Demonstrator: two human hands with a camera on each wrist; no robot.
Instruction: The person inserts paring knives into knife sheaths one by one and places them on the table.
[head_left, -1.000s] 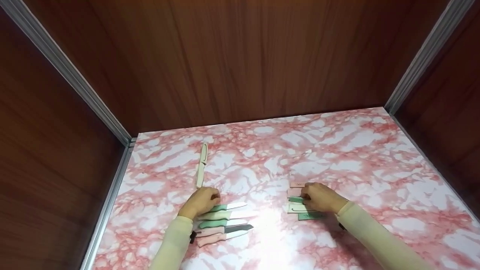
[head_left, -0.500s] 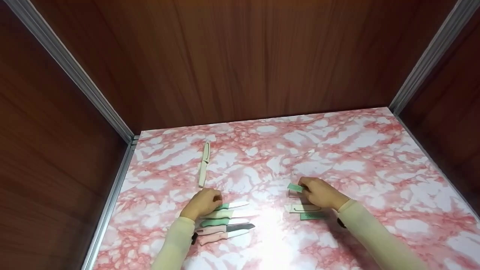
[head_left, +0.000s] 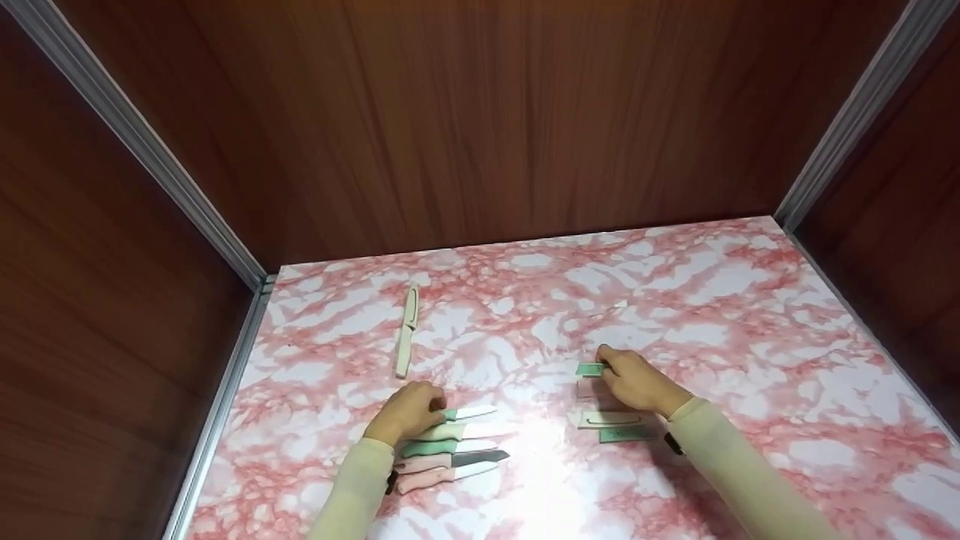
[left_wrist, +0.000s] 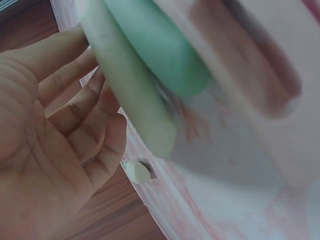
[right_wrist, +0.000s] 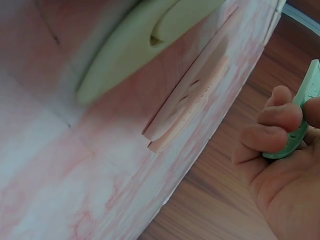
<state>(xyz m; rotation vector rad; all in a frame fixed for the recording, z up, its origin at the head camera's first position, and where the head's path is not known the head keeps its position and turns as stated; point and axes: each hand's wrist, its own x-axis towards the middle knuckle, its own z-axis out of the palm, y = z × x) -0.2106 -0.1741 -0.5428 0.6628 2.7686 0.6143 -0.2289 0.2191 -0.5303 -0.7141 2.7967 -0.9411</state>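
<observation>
In the head view, my left hand (head_left: pixel 405 412) is at the handle end of the farthest small green-handled knife (head_left: pixel 450 414), its fingertips pinching the handle. The left wrist view hides that grip behind a pale yellow-green handle (left_wrist: pixel 130 90). My right hand (head_left: pixel 637 380) pinches a green knife sheath (head_left: pixel 589 369) between thumb and fingers, raised off the table. Under and beside this hand lie pink sheaths (right_wrist: pixel 185 100). Nearer the person are a cream sheath (head_left: pixel 611 419) and another green sheath (head_left: pixel 626 434).
More knives lie in a row below the left hand: a pale-green-handled knife (head_left: pixel 442 432), a green one (head_left: pixel 431 448) and pink-handled ones (head_left: pixel 426 478), blades pointing right. A cream sheathed knife (head_left: pixel 407 330) lies farther back. Wooden panels (head_left: pixel 480 127) enclose the marbled table (head_left: pixel 712 300).
The right hand has lifted the green sheath from the row and carried it slightly away from the person. The left hand has shifted only slightly, by the farthest green-handled knife.
</observation>
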